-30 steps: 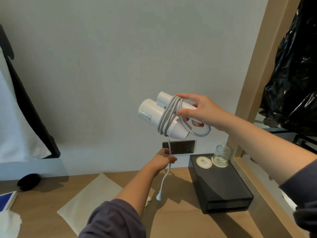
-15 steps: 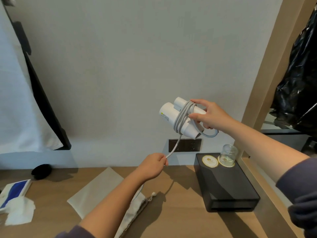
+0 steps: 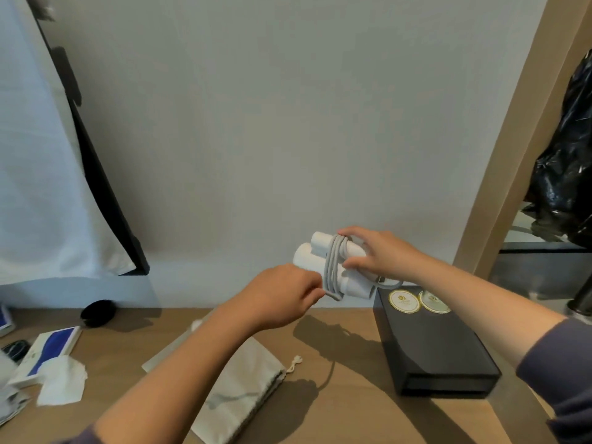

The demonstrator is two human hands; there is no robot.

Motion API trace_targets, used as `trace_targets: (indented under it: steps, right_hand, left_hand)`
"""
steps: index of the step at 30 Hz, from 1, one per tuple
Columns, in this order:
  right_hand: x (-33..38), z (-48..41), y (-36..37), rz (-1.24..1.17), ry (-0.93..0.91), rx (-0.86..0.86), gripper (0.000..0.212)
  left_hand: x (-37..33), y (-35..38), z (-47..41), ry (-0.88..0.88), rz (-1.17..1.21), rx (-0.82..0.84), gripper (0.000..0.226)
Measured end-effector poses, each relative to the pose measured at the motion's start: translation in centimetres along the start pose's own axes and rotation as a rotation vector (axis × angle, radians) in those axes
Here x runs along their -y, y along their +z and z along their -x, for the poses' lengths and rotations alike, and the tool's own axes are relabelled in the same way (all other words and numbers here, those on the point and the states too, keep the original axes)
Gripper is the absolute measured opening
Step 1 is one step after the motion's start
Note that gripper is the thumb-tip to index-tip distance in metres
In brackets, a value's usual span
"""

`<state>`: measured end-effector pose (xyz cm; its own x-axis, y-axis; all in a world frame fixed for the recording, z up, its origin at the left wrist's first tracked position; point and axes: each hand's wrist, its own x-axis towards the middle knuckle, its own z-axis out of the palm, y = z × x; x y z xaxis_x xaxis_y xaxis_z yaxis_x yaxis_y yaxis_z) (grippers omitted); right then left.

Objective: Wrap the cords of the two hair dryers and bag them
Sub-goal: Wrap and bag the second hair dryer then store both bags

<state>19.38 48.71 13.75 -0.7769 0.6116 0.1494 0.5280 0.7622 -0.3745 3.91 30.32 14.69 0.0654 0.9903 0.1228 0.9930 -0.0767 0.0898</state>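
Step in hand: wrapping the cord (image 3: 333, 267) round one hair dryer (image 3: 309, 262); judged near the end of the wrap, with several turns already laid.
Hair dryer: white, two barrels side by side, held in the air just above the surface (image 3: 336, 411), close to the wall.
Cord: grey, coiled crosswise round both barrels; loose tail not plainly traceable below the coil.
Right hand (image 3: 378, 254): fingers and thumb curled round the dryer, pressing on the top of the coil.
Left hand (image 3: 282, 293): fingers closed in a pinch on the cord at the lower edge of the coil.
Bag (image 3: 243, 389): pale cloth drawstring pouch, flat on the surface beneath the left forearm, apparently empty.
Second hair dryer: not in view.
Black box (image 3: 432, 347): on the surface at right, just beside the dryer, two round coasters (image 3: 404, 301) on top.
Next move, as judged: last length drawn snug and tucked under a turn, right-hand pressure kept on the coil, then the pouch mouth opened.
Risk: turns springing loose if either grip eases before the tuck.
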Motion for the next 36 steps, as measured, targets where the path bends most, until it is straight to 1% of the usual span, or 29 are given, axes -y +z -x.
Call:
trace_targets:
  steps: [3,6,8,12,15,18,21,24,27,32,34,36]
  right_hand:
    - [0.3,0.7,1.1,0.079,-0.039,0.084,0.061]
    - [0.5,1.4,1.8,0.145,-0.068,0.185,0.065]
    - [1.0,2.0,2.0,0.15,-0.087,0.227,0.073]
    - [2.5,3.4,2.0,0.125,-0.173,0.246,0.095]
    - [3.5,4.7,1.7,0.042,-0.189,0.241,0.109]
    - [3.9,5.6,1.5,-0.026,-0.184,0.208,0.116]
    - [3.5,5.9,1.7,-0.052,-0.226,0.182,0.11]
    - [3.2,6.4,1.7,-0.049,-0.277,0.186,0.096]
    - [2.9,7.0,1.9,-0.05,-0.337,0.198,0.081]
    - [1.9,6.9,2.9,-0.051,-0.383,0.197,0.072]
    - [1.8,6.8,2.9,-0.059,-0.403,0.191,0.071]
    - [1.7,6.8,2.8,-0.069,-0.391,0.186,0.07]
  left_hand:
    - [0.2,-1.6,-0.2,0.049,-0.063,-0.061,0.03]
    - [0.7,-2.8,-0.7,0.063,-0.08,-0.114,0.029]
    - [0.9,-3.2,-1.1,0.072,-0.093,-0.121,0.027]
    - [1.6,-3.8,-2.2,0.09,-0.078,-0.168,0.029]
    - [2.9,-3.9,-3.0,0.098,0.075,-0.12,0.028]
    - [3.9,-3.6,-3.6,0.08,0.245,-0.063,0.017]
    - [4.9,-3.0,-4.3,0.003,0.365,-0.052,0.011]
    - [6.0,-2.5,-5.0,-0.052,0.455,-0.033,0.009]
    - [6.4,-2.2,-5.5,-0.058,0.473,-0.006,0.012]
    - [5.3,-2.2,-6.4,-0.009,0.395,-0.014,0.004]
    - [4.8,-2.3,-6.8,0.028,0.345,-0.018,0.007]
    - [4.6,-2.2,-7.2,0.067,0.246,-0.02,0.011]
